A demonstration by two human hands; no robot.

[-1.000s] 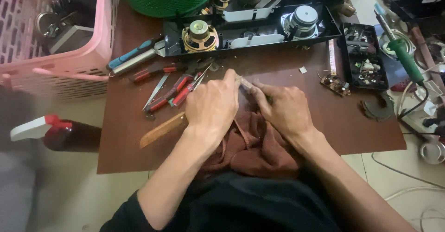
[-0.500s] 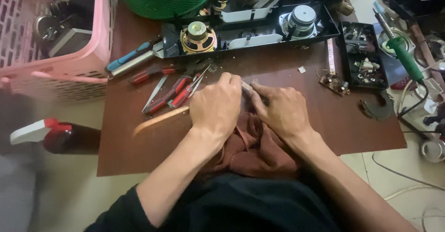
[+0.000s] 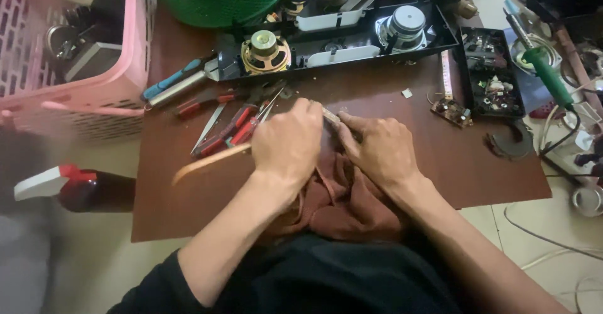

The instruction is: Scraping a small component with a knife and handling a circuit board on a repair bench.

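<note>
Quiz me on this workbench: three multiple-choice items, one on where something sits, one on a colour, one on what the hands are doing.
1. Where is the pink basket?
A. far left of the board
B. far right
C. on the lap

2. What colour is the soldering iron handle?
A. red
B. green
C. white

3. How are the left hand and right hand?
A. apart, resting flat
B. together, gripping a small part
C. raised off the board

Answers: 1 A, it stands at the left edge. 2 B, the grip at right is green. 3 B, both close around the part between them.
</note>
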